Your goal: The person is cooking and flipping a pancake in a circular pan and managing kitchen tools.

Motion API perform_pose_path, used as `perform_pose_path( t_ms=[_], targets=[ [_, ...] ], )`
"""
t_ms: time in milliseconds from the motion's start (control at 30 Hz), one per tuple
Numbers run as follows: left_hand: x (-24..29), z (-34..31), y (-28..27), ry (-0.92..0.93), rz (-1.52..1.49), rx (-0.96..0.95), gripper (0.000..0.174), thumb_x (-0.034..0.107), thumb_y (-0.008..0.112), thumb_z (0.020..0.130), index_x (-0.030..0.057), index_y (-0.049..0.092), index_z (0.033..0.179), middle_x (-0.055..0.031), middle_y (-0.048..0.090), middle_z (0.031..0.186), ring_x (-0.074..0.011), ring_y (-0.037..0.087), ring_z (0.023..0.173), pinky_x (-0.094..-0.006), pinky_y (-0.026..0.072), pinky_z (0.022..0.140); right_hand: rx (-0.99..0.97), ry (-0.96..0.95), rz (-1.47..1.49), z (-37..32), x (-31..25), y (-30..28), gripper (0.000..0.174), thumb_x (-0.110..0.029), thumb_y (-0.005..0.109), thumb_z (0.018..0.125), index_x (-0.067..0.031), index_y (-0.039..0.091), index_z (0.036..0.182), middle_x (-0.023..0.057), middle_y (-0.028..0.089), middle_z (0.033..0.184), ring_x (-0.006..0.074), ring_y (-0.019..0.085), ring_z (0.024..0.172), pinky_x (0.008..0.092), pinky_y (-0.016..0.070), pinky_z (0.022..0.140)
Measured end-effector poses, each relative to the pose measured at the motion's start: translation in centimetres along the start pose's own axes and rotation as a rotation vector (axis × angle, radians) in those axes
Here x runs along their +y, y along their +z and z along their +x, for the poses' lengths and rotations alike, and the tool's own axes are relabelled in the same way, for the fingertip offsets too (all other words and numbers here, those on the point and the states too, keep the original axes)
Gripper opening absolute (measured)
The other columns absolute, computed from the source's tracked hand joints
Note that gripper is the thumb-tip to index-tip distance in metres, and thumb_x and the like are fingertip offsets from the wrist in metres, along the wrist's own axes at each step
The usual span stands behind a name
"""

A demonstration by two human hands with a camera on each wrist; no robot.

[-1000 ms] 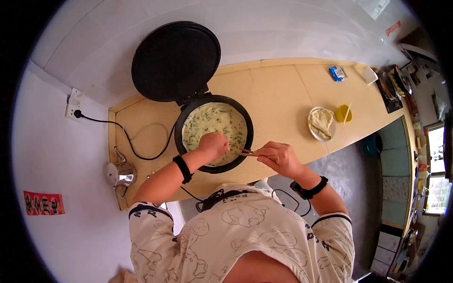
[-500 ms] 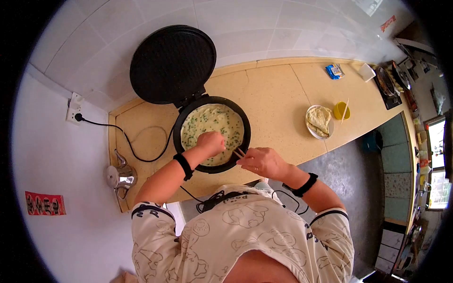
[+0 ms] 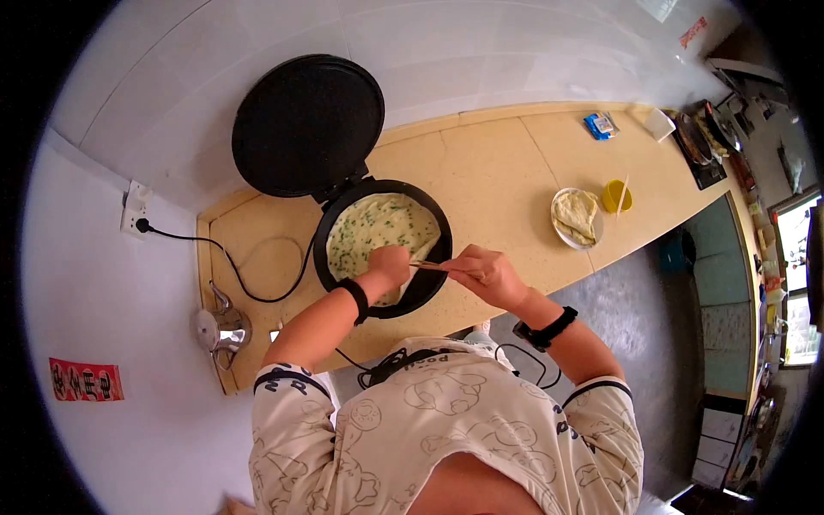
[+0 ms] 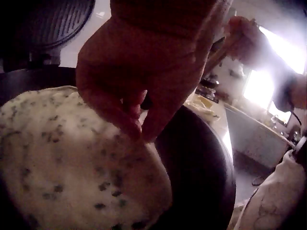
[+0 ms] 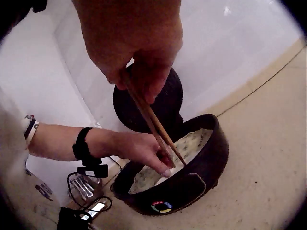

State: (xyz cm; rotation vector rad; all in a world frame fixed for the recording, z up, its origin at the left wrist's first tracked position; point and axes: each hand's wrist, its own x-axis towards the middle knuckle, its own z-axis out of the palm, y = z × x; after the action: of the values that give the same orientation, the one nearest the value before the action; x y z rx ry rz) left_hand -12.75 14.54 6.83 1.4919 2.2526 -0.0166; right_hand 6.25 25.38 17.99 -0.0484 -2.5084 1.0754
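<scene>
Where the round black griddle pan (image 3: 429, 287) sits open on the counter (image 3: 498, 180), I see the left hand (image 3: 390, 262) over its near rim, fingertips (image 4: 132, 124) drawn together and pinching the near edge of the green-flecked pancake (image 3: 373, 225), which lies flat inside the pan. Just right of the pan, the right hand (image 3: 487, 275) grips a pair of chopsticks (image 3: 432, 267), fingers curled round them; their tips reach over the pan's near-right rim to the pancake beside the left fingers. Behind the pan its hinged lid (image 3: 307, 127) stands raised. Well right of the pan stand a plate (image 3: 596, 236) of folded pancakes and a yellow cup (image 3: 616, 196); left of it, a metal kettle (image 3: 219, 324).
</scene>
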Motion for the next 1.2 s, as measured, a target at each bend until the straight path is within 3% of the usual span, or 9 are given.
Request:
perform_pose_path(
  t_ms=[133, 267, 333, 400, 667, 767, 900, 967, 1200],
  targets=[
    [-1.3, 0.4, -1.4, -0.092, -0.102, -0.139, 0.021, 0.016, 0.057, 0.069, 0.005, 0.05, 0.052, -0.0106, 0.044, 0.048, -0.0304, 0.048, 0.047, -0.0392, 0.0387, 0.046, 0.075, 0.087, 0.013, -0.4, -0.4, -1.4, 0.014, -0.008, 0.063, 0.078, -0.0084, 0.066, 0.091, 0.0085, 0.057, 0.073, 0.0226, 0.057, 0.061, 0.0303, 0.0457, 0.054],
    [-4.4, 1.6, -2.0, -0.155, -0.208, -0.057, 0.018, 0.017, 0.057, 0.068, 0.0061, 0.054, 0.054, -0.0085, 0.047, 0.048, -0.027, 0.047, 0.045, -0.0375, 0.0383, 0.046, 0.109, 0.171, 0.004, -0.8, -0.7, -2.5, 0.013, -0.006, 0.063, 0.078, -0.007, 0.066, 0.091, 0.008, 0.058, 0.072, 0.0209, 0.057, 0.06, 0.0288, 0.045, 0.053],
    [-5.1, 1.2, -4.7, -0.217, -0.282, -0.054, 0.011, 0.018, 0.059, 0.067, 0.0092, 0.063, 0.063, -0.0069, 0.057, 0.056, -0.0242, 0.053, 0.049, -0.0351, 0.0428, 0.05, 0.101, 0.156, 0.003, -0.9, -0.5, -2.2, 0.013, -0.007, 0.063, 0.078, -0.0072, 0.066, 0.091, 0.008, 0.058, 0.073, 0.021, 0.058, 0.061, 0.0289, 0.0454, 0.053],
    [-4.7, 0.1, -9.3, -0.321, -0.188, -0.115, 0.01, 0.017, 0.058, 0.067, 0.011, 0.066, 0.068, -0.0088, 0.064, 0.074, -0.0267, 0.061, 0.071, -0.0354, 0.0482, 0.064, 0.099, 0.139, 0.005, -1.1, -0.1, -1.7, 0.013, -0.007, 0.063, 0.078, -0.0073, 0.066, 0.09, 0.008, 0.059, 0.075, 0.0212, 0.058, 0.061, 0.0291, 0.0458, 0.054],
    [-7.5, 0.1, -6.9, -0.324, -0.047, 0.153, 0.013, 0.022, 0.059, 0.071, 0.0119, 0.066, 0.075, -0.0046, 0.064, 0.073, -0.0227, 0.061, 0.067, -0.0348, 0.0483, 0.059, -0.109, -0.084, -0.095, -1.8, 0.2, 1.3, 0.016, -0.017, 0.067, 0.075, -0.0102, 0.067, 0.089, 0.0057, 0.061, 0.082, 0.0221, 0.06, 0.069, 0.0306, 0.0495, 0.06],
    [-6.5, -1.1, -8.1, -0.341, -0.132, 0.068, 0.016, 0.023, 0.057, 0.075, 0.0126, 0.066, 0.083, -0.0077, 0.064, 0.089, -0.0261, 0.061, 0.083, -0.0381, 0.0491, 0.068, -0.131, -0.099, -0.109, -1.9, 0.5, 1.9, 0.016, -0.02, 0.066, 0.075, -0.0111, 0.066, 0.088, 0.005, 0.061, 0.084, 0.0223, 0.06, 0.071, 0.0315, 0.0497, 0.061],
    [-7.0, -1.1, -7.6, -0.402, -0.143, 0.069, 0.017, 0.022, 0.057, 0.076, 0.0124, 0.066, 0.086, -0.0077, 0.064, 0.091, -0.0267, 0.06, 0.086, -0.0383, 0.0487, 0.07, -0.142, -0.13, -0.099, -1.6, 0.3, 2.0, 0.015, -0.021, 0.064, 0.076, -0.0093, 0.065, 0.086, 0.0053, 0.061, 0.084, 0.0232, 0.06, 0.073, 0.0321, 0.0499, 0.062],
    [-8.3, -0.5, -6.0, -0.332, -0.191, 0.245, 0.019, 0.022, 0.057, 0.076, 0.0121, 0.065, 0.09, -0.0069, 0.064, 0.086, -0.0259, 0.06, 0.078, -0.0381, 0.0482, 0.067, -0.147, -0.124, -0.104, -1.5, -0.1, 1.8, 0.015, -0.02, 0.064, 0.076, -0.0086, 0.065, 0.085, 0.0055, 0.062, 0.084, 0.0233, 0.06, 0.073, 0.0323, 0.0499, 0.062],
    [-6.8, 0.4, -6.3, -0.333, -0.217, 0.123, 0.017, 0.016, 0.053, 0.078, 0.0137, 0.062, 0.093, -0.0092, 0.063, 0.09, -0.0282, 0.059, 0.085, -0.0402, 0.0472, 0.069, -0.11, -0.115, -0.09, -1.6, 0.0, 2.2, 0.015, -0.018, 0.064, 0.075, -0.0076, 0.064, 0.085, 0.0061, 0.062, 0.087, 0.0225, 0.06, 0.073, 0.0321, 0.0501, 0.062]
  ],
)
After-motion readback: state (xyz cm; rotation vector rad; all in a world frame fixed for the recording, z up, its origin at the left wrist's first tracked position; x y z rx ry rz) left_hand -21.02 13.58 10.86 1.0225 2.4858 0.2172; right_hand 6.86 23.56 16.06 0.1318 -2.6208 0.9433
